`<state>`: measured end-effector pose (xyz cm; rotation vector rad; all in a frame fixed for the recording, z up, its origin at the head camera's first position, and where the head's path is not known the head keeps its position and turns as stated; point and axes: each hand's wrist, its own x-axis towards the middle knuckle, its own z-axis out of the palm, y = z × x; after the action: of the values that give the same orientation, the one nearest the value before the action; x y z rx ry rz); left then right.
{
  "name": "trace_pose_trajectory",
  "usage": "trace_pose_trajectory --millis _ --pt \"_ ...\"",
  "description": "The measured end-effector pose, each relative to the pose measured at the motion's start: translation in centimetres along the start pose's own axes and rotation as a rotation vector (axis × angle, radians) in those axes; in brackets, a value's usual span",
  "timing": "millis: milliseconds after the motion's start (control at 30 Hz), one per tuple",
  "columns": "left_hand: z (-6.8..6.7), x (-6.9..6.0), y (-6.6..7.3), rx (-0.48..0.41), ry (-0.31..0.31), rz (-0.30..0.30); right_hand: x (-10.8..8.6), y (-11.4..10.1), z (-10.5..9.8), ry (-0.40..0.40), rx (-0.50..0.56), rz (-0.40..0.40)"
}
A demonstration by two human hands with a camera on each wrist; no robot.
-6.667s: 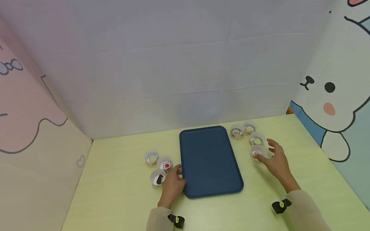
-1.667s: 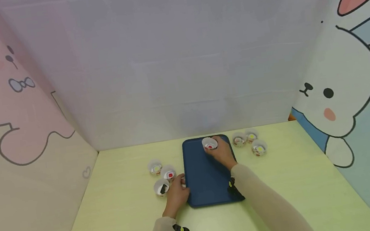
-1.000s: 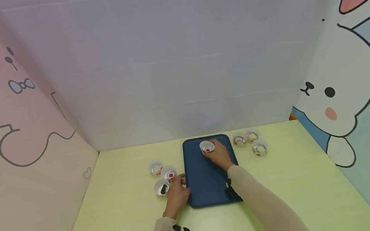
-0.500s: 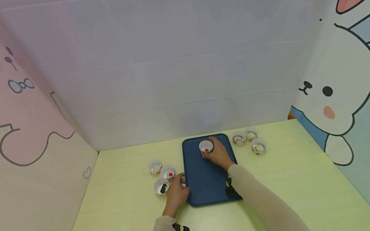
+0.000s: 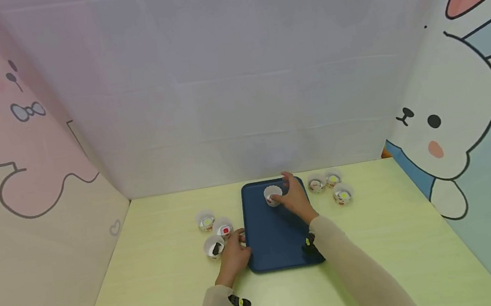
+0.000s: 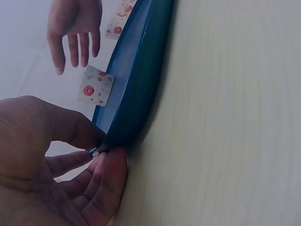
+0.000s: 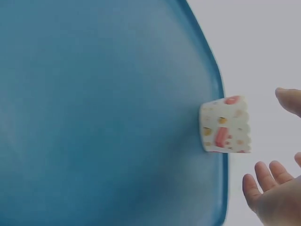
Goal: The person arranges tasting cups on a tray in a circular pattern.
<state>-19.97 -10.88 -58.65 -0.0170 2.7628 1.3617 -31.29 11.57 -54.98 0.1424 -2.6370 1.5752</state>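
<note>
A white paper baking cup (image 5: pixel 273 196) with red and yellow print stands upright near the far end of the dark blue tray (image 5: pixel 276 242). My right hand (image 5: pixel 295 198) is just to its right, fingers spread. In the right wrist view a gap shows between that hand (image 7: pixel 277 200) and the cup (image 7: pixel 225 126). At the tray's left edge my left hand (image 5: pixel 235 258) pinches the rim, as the left wrist view shows, with the thumb (image 6: pixel 77 129) above and the fingers lower down. Part of the tray's right side is hidden under my right forearm.
Left of the tray, close to my left hand, are three more cups, holding a yellow piece (image 5: pixel 206 222), a red piece (image 5: pixel 225 230) and a black piece (image 5: pixel 216 249). Beyond the tray's right edge stand three others (image 5: pixel 342 194). A wall closes off the back.
My right hand has carried a cup from the right-hand group onto the tray, shifted it slightly left, then let go and spread its fingers. The left hand has stayed on the rim.
</note>
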Motion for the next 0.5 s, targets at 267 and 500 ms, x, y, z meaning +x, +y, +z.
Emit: trace_pose_trajectory --millis 267,500 --pt "0.0 0.0 0.0 0.001 0.005 0.006 -0.4 -1.7 -2.3 0.018 0.001 -0.049" --pt "-0.1 0.1 0.0 0.002 0.0 -0.001 -0.9 -2.6 -4.0 0.033 0.041 -0.085"
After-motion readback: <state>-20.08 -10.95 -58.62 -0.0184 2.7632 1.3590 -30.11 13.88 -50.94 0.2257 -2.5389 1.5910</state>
